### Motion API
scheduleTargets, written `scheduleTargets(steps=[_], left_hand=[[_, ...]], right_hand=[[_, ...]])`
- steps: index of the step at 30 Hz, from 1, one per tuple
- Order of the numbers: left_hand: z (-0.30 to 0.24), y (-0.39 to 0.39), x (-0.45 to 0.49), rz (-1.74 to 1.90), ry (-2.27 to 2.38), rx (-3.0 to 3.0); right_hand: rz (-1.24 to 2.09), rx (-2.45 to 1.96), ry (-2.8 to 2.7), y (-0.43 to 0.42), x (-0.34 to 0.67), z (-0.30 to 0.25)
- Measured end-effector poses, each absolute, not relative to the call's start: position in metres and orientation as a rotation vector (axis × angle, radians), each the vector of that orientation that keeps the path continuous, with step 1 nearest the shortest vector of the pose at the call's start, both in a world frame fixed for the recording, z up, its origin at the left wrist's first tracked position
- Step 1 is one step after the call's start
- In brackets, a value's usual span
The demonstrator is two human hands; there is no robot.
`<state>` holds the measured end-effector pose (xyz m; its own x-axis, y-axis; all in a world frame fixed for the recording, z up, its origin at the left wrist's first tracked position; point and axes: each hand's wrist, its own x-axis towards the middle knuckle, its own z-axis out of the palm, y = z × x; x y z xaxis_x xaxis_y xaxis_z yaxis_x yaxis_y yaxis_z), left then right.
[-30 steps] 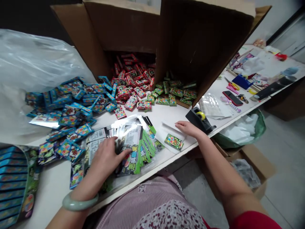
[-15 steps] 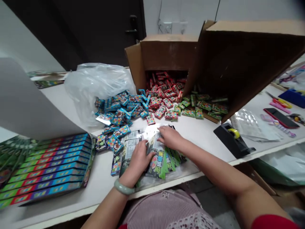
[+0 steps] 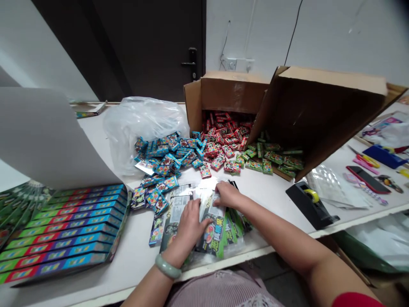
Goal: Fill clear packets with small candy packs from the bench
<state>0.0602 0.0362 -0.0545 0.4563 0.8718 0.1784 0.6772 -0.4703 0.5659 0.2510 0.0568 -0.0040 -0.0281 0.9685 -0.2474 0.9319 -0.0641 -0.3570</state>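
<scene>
Flat black-and-green printed packets (image 3: 209, 234) lie in an overlapping pile at the table's front edge, with clear plastic beneath and around them. My left hand (image 3: 191, 224), a pale green bangle on its wrist, rests on the pile with its fingers stretched and thumb apart. At the upper end of the same packets, my right hand (image 3: 228, 195) has its fingers bent in on a packet's top edge; its fingertips are partly hidden. Small blue candy boxes (image 3: 169, 164) are heaped just beyond my left hand. Purple boxes (image 3: 156, 228) lie left of the packets.
An open display box (image 3: 73, 232) with rows of coloured boxes stands left. Behind, a tipped carton (image 3: 234, 91) spills red boxes (image 3: 219, 160) and green boxes (image 3: 266, 164), beside a plastic bag (image 3: 143, 117). A tape dispenser (image 3: 308, 209) and phone (image 3: 367, 179) lie right.
The camera view has tilted up, so the scene sits lower in the picture. Both hands stay on the packets with little visible change.
</scene>
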Motion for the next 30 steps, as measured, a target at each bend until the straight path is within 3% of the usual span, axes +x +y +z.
scheduleTargets(steps=[7,17,25,27,30], left_hand=[[-0.048,0.042,0.061,0.558,1.297,2.308],[-0.043,0.036,0.062,0.491,1.274,2.475],[-0.019,0.056,0.076,0.763,1.15,1.508],[-0.008,0.058,0.079,0.717,1.096,1.395],[0.013,0.052,0.075,0.672,1.071,1.534]], right_hand=[[0.49,-2.208,-1.829,0.019,0.269,0.002],[0.721,-2.063,-1.363,0.026,0.292,-0.021],[0.91,-1.622,-1.241,0.015,0.289,0.0],[0.778,-1.533,-1.25,0.009,0.289,0.01],[0.302,-1.624,-1.42,-0.002,0.284,0.03]])
